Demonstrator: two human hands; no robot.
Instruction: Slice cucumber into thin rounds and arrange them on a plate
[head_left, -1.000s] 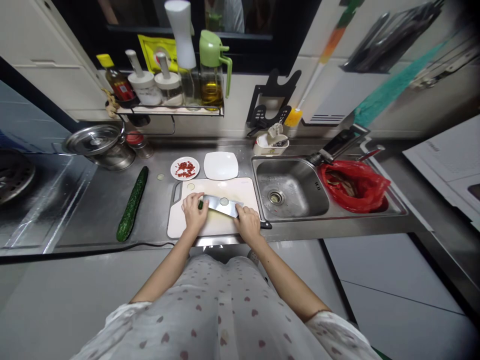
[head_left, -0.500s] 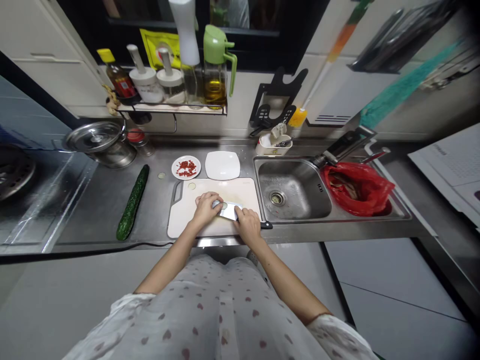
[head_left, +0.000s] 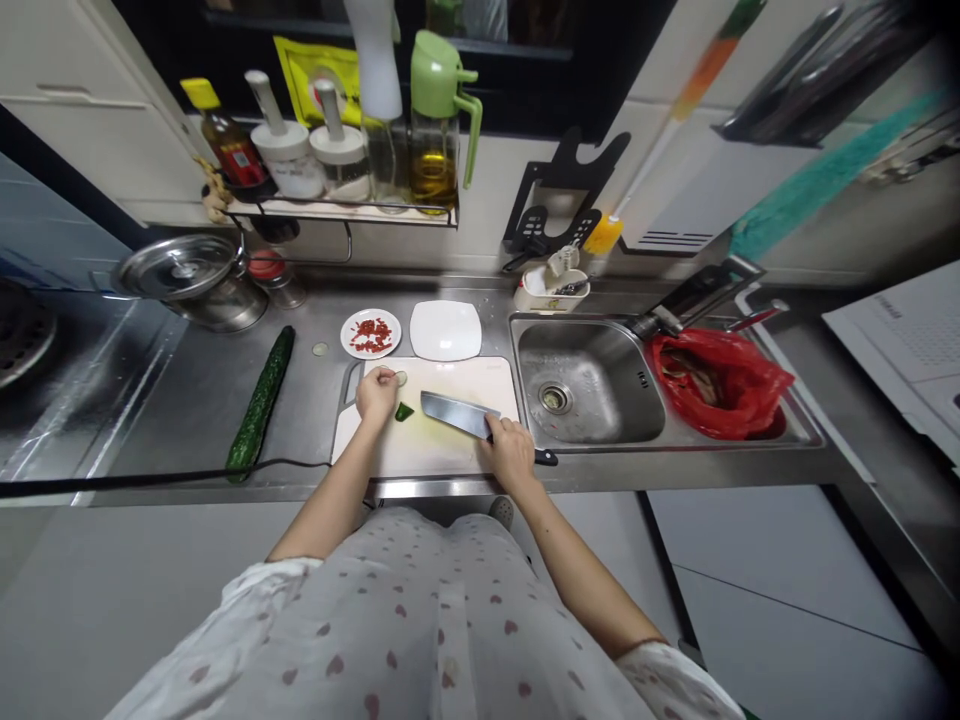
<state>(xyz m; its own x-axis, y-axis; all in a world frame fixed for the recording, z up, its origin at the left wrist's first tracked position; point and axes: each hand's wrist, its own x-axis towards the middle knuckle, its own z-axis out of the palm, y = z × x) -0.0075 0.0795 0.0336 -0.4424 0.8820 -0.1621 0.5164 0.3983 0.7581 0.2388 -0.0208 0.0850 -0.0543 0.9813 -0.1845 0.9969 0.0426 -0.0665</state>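
While my right grip clasps the knife and my left grip pinches a pale slice, the green piece lying unsteadied between them on the cutting board could skid if nudged, leading the blade toward my fingertips.

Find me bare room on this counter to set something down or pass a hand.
Bare counter lies between the whole cucumber and the cutting board, with a small slice at its back and the cable at its front. The square plate is bare too. Crowded: the board's middle, with left hand, right hand, knife and green piece.
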